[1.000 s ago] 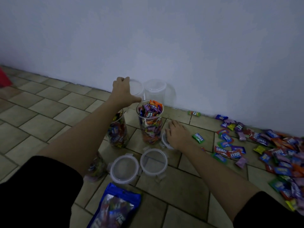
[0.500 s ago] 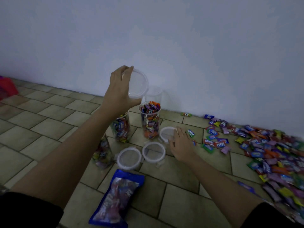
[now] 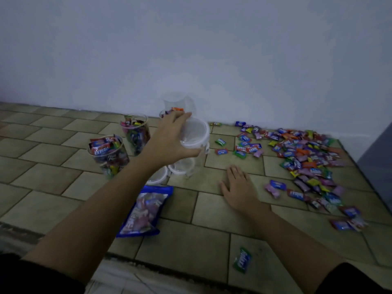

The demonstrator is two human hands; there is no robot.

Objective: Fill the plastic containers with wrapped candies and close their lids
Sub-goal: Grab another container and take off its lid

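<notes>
My left hand (image 3: pixel 169 141) grips an empty clear plastic container (image 3: pixel 196 134), tilted with its mouth toward me, above the floor. My right hand (image 3: pixel 238 187) lies flat and open on the tiles, holding nothing. Two candy-filled containers stand at the left: one near (image 3: pixel 109 155) and one farther back (image 3: pixel 135 132). A third filled container (image 3: pixel 174 110) is mostly hidden behind my left hand. Another empty container (image 3: pixel 179 100) stands by the wall. White lids (image 3: pixel 182 165) lie on the floor under my left wrist. A heap of wrapped candies (image 3: pixel 305 151) spreads at the right.
A blue candy bag (image 3: pixel 144 211) lies flat beside my left forearm. A green candy (image 3: pixel 241 259) lies alone near the front. Loose candies (image 3: pixel 220 142) sit between the lids and the heap. The white wall (image 3: pixel 191 49) closes off the back.
My left hand has carried the empty container down and rightward, toward me. My right hand has slid back from the lid onto bare tile. The camera has shifted, showing more of the candy heap.
</notes>
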